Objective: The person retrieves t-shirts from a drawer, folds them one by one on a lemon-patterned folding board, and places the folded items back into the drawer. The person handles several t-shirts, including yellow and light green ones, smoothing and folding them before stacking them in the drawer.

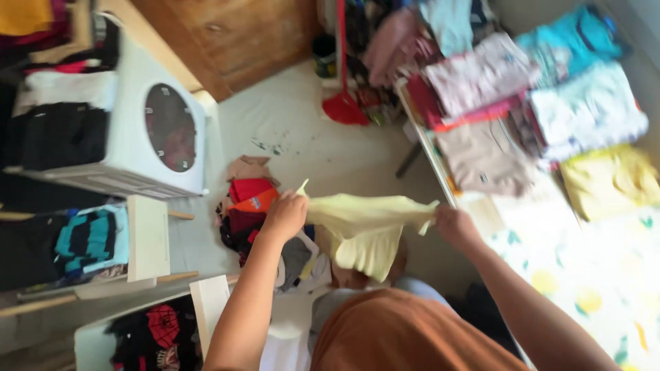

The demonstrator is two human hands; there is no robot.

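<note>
My left hand (283,214) and my right hand (454,225) each grip one end of a pale yellow garment (364,233), stretched out between them in front of my chest. Part of the cloth hangs down in a fold below the stretched edge. A heap of unfolded clothes (253,206), red, orange, brown and grey, lies on the floor just beyond and below my left hand. To my right is a bed (605,275) with a leaf-and-lemon patterned sheet.
Folded stacks of clothes (536,96) in pink, teal, white, beige and yellow cover the far end of the bed. A white washing machine (148,127) stands at left, with shelves of dark clothes (89,240) near it. A red dustpan (344,106) leans by a wooden door (227,34).
</note>
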